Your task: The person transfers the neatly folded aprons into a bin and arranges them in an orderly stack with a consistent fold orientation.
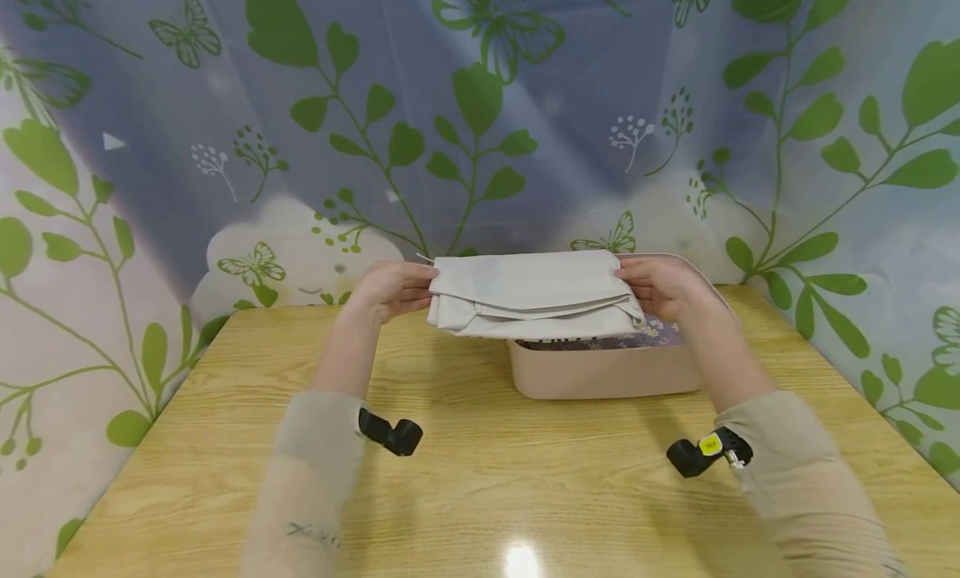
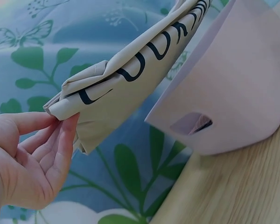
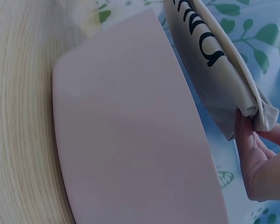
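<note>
A folded off-white cloth (image 1: pixel 532 280) with large black lettering is held up between both hands. My left hand (image 1: pixel 390 291) pinches its left end between thumb and fingers. At the opposite end, my right hand (image 1: pixel 663 286) grips the folded edge the same way; the left wrist view shows the lettered underside of the cloth (image 2: pixel 130 79). Below and to the right stands a pale pink bin (image 1: pixel 607 374), which the cloth partly overlaps in the head view. Inside the bin, some purple flowered fabric (image 1: pixel 660 334) shows; the rest of the contents is hidden.
The bin stands on a light wood table (image 1: pixel 450 495), toward its back right. An oval handle hole (image 2: pixel 191 123) opens in the bin's end wall. Behind the table hangs a blue backdrop (image 1: pixel 405 78) printed with green leaves and butterflies.
</note>
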A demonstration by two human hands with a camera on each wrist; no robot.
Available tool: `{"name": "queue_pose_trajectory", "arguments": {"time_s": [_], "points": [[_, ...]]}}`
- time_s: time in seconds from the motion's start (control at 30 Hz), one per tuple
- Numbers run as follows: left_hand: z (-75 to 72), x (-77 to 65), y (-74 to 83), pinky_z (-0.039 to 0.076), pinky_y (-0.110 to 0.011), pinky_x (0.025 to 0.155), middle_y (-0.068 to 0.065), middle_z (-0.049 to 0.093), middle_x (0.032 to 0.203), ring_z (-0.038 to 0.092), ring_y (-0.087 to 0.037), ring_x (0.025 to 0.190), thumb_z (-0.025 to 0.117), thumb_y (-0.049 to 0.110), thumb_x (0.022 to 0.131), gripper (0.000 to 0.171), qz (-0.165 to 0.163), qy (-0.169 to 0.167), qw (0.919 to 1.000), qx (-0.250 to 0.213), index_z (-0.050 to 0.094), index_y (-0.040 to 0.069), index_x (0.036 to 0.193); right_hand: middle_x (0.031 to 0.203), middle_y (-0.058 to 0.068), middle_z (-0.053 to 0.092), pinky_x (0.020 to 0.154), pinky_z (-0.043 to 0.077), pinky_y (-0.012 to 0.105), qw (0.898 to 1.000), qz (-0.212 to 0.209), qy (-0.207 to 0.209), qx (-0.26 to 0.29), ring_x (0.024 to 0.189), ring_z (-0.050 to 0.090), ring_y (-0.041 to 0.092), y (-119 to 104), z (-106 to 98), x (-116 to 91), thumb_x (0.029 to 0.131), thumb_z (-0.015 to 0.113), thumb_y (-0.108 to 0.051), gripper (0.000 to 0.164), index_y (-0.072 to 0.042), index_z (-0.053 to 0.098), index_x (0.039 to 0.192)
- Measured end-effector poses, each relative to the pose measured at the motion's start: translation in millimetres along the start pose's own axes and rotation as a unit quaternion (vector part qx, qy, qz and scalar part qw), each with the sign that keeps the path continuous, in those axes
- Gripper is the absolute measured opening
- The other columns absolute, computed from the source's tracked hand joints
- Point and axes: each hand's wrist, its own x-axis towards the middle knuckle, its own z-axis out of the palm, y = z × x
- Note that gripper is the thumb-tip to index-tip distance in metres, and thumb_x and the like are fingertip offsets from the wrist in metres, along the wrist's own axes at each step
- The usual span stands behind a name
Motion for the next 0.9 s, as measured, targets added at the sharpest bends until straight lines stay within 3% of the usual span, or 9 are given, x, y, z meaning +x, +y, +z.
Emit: {"name": "queue_pose_trajectory", "arguments": {"time_s": [0.13,0.33,0.43,0.6,0.67,0.83,0.9], "points": [[13.4,3.1,0.1,0.054,-0.027,0.074,-0.006,0.062,0.086,0.062,-0.016,0.071,0.060,0.004,0.088,0.012,0.003,-0.003,0.9999,-0.011,0.060,0.000,0.099,0.078,-0.007,0.064,0.070,0.051,0.020,1.000,-0.003,0.002,0.012,0.075,0.062,0.005,0.5,-12.1,-1.4,0.094,0.051,-0.005,0.028,-0.005,0.043,0.121],[32.9,8.5,-0.8,0.055,-0.026,0.069,-0.006,0.064,0.079,0.063,-0.017,0.068,0.060,0.001,0.087,0.004,0.003,-0.007,0.9997,-0.023,0.063,0.002,0.090,0.080,-0.009,0.063,0.069,0.051,0.019,1.000,0.002,0.003,0.004,0.075,0.061,0.003,1.3,-30.8,-3.8,0.094,0.050,-0.008,0.025,-0.011,0.043,0.118],[42.5,11.9,-2.6,0.055,-0.027,0.068,-0.006,0.065,0.076,0.063,-0.017,0.067,0.061,0.000,0.086,0.004,0.002,-0.008,0.9997,-0.024,0.064,0.003,0.087,0.078,-0.010,0.063,0.068,0.051,0.019,1.000,0.009,0.008,-0.002,0.074,0.061,0.003,1.5,-40.4,-4.2,0.094,0.050,-0.009,0.017,-0.014,0.045,0.110],[57.8,18.8,-6.6,0.055,-0.028,0.071,-0.005,0.065,0.074,0.063,-0.016,0.067,0.061,0.000,0.086,0.009,0.000,-0.010,0.9995,-0.029,0.065,0.000,0.095,0.078,-0.012,0.064,0.069,0.051,0.018,0.999,0.012,0.027,-0.017,0.074,0.061,0.002,-0.6,-53.0,-6.3,0.094,0.052,-0.008,0.043,-0.010,0.037,0.134],[63.5,21.4,-8.0,0.055,-0.028,0.071,-0.005,0.065,0.075,0.063,-0.016,0.067,0.062,0.000,0.086,0.017,-0.002,-0.010,0.9995,-0.030,0.064,-0.003,0.102,0.077,-0.011,0.065,0.068,0.051,0.019,0.999,0.012,0.037,-0.018,0.074,0.062,0.002,-1.6,-57.2,-7.2,0.093,0.054,-0.008,0.044,-0.007,0.037,0.134],[77.4,25.6,-8.8,0.054,-0.030,0.076,-0.008,0.064,0.084,0.062,-0.017,0.071,0.062,-0.001,0.086,0.031,-0.003,-0.010,0.9996,-0.025,0.060,-0.006,0.116,0.074,-0.010,0.065,0.066,0.051,0.019,0.999,0.013,0.050,-0.008,0.070,0.063,0.003,-1.9,-67.6,-8.7,0.092,0.054,-0.005,0.010,-0.013,0.055,0.099],[82.8,26.9,-9.3,0.053,-0.031,0.079,-0.010,0.063,0.088,0.062,-0.018,0.073,0.061,-0.002,0.086,0.032,-0.002,-0.011,0.9997,-0.022,0.059,-0.007,0.117,0.073,-0.010,0.065,0.065,0.051,0.019,0.998,0.014,0.052,-0.009,0.070,0.062,0.003,-1.2,-71.1,-8.7,0.092,0.053,-0.005,0.009,-0.013,0.055,0.097]]}}
